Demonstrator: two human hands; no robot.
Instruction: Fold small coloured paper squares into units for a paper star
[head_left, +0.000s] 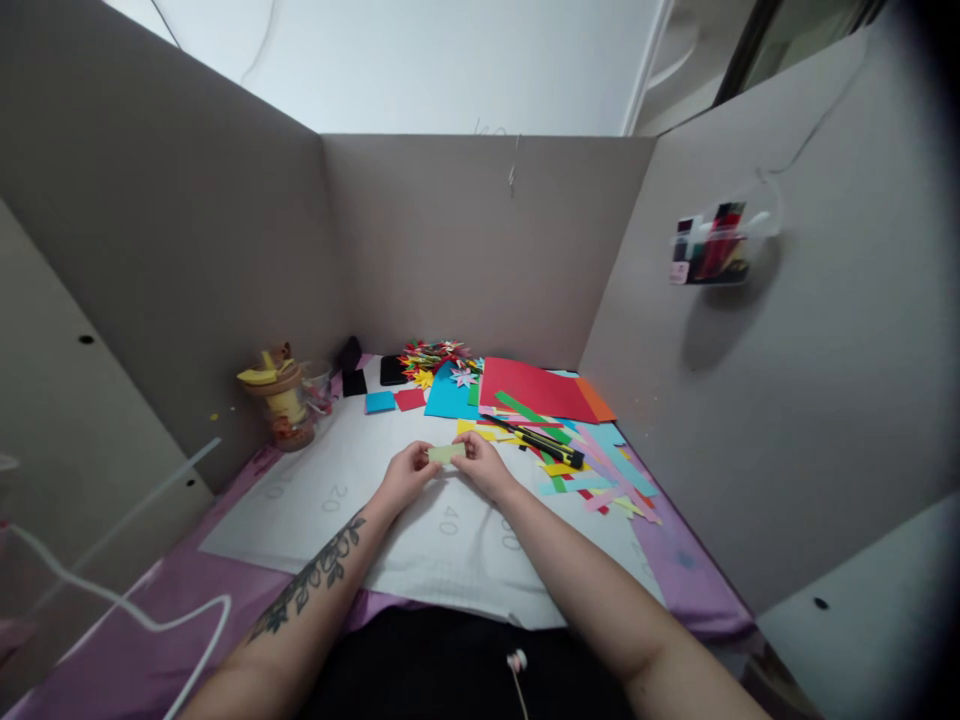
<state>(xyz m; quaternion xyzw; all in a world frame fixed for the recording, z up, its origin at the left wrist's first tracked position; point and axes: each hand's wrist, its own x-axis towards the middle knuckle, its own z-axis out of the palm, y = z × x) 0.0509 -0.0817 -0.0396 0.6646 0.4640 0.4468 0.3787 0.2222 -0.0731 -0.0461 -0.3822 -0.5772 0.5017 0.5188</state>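
Note:
Between my two hands I hold a small pale yellow-green piece of paper (447, 454) a little above the white sheet. My left hand (409, 472) pinches its left end, and my right hand (484, 466) pinches its right end. Both sets of fingers are closed, and the fingertips partly cover the paper's ends. Just beyond my right hand lies a black and yellow utility knife (544, 442) on top of coloured paper strips (592, 470). Blue and red paper squares (395, 401) lie beyond my left hand.
A large white sheet (300, 520) with pencilled numbers covers the purple cloth (705, 560). Red card (525, 388) and folded paper stars (435, 360) lie at the back. A brown and yellow pot (285, 405) stands left, beside a clear cup (316, 378). Grey panels (480, 240) enclose three sides.

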